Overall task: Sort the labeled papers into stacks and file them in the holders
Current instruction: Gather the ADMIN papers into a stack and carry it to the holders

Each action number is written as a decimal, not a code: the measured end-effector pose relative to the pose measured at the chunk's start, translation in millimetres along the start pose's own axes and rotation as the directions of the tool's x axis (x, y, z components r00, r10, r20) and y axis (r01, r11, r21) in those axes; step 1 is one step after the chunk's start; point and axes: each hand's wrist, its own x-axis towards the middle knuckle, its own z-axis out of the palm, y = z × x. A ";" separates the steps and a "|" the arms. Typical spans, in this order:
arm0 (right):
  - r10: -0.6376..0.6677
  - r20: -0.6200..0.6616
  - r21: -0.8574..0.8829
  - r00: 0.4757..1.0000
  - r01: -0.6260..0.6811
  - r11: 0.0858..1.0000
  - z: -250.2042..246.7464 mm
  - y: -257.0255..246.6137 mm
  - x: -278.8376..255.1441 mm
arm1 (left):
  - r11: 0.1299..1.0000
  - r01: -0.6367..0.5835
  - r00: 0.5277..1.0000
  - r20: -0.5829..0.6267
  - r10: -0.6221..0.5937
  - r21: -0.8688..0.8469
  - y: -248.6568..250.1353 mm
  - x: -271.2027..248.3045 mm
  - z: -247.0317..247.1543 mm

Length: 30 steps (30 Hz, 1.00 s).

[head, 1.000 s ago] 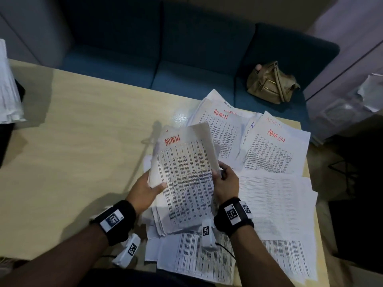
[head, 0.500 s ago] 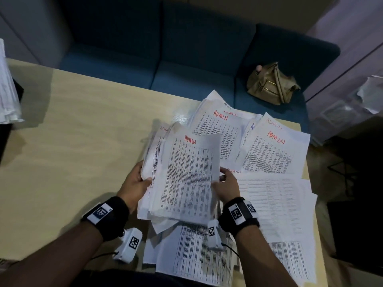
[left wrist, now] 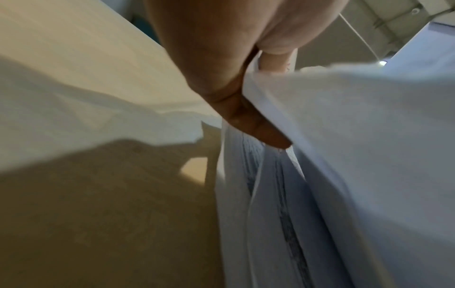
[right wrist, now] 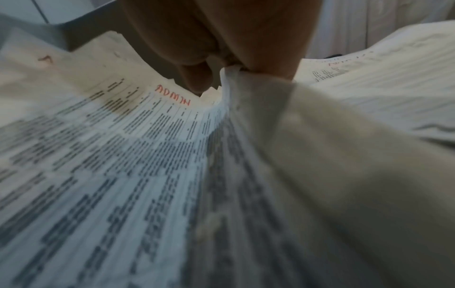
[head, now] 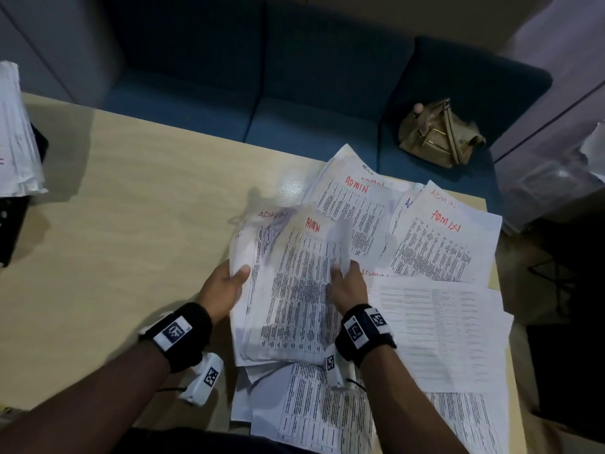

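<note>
A stack of printed papers marked ADMIN in red is held just above the table, between both hands. My left hand grips its left edge, thumb on top and fingers underneath, as the left wrist view shows at the paper edge. My right hand pinches the right edge of the top sheet. More ADMIN sheets lie fanned out on the table behind and to the right. Plain printed sheets lie at the right and under my arms.
The wooden table has bare surface on its left half. A pile of papers leans in a dark holder at the far left edge. A blue sofa stands behind the table with a tan bag on it.
The stack has come down from a tilted position to lie flatter and lower over the table. My left hand shifted from under the stack to its left edge.
</note>
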 end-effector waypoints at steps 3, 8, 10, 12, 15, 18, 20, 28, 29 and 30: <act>0.054 0.011 0.081 0.998 -0.055 0.995 -0.4 -1.9 6.5 | 0.998 0.044 0.997 0.065 -0.046 0.034 -4.1 0.9 -6.5; -0.059 -0.016 0.095 0.998 0.060 0.994 -1.4 -0.3 9.0 | 0.991 0.122 0.983 0.130 -0.128 0.050 -3.6 -0.3 -20.7; -0.069 -0.043 0.119 0.997 0.074 0.990 -2.3 -2.0 8.0 | 0.991 0.126 0.982 0.139 -0.131 0.045 2.3 -4.5 -21.5; -0.033 -0.048 0.194 0.998 0.042 0.980 -3.5 -4.0 6.1 | 0.989 0.141 0.981 0.137 -0.134 -0.041 5.4 -6.3 -21.6; -0.088 -0.028 0.203 0.996 0.092 0.975 -3.0 -8.3 3.9 | 0.926 0.121 0.981 0.184 -0.057 -0.358 5.0 -10.5 -20.0; -0.196 -0.012 0.117 0.981 0.196 0.974 0.6 -13.7 2.7 | 0.971 -0.041 0.986 0.150 0.078 -0.237 9.6 -15.6 -17.9; -0.212 -0.014 0.128 0.977 0.212 0.969 4.8 -14.3 1.3 | 0.987 -0.158 0.977 0.143 0.159 -0.016 9.2 -15.5 -14.1; -0.064 -0.023 0.248 0.998 0.068 0.966 16.4 3.2 -12.7 | 0.997 -0.008 0.973 0.231 0.025 -0.075 0.1 -25.1 -16.4; -0.078 -0.002 0.201 0.997 0.077 0.977 17.4 5.6 -12.8 | 0.994 -0.033 0.963 0.263 0.059 -0.101 2.6 -28.5 -16.0; -0.096 0.017 0.151 0.995 0.092 0.984 17.4 6.0 -14.4 | 0.991 -0.064 0.964 0.251 0.093 -0.120 4.7 -28.0 -16.0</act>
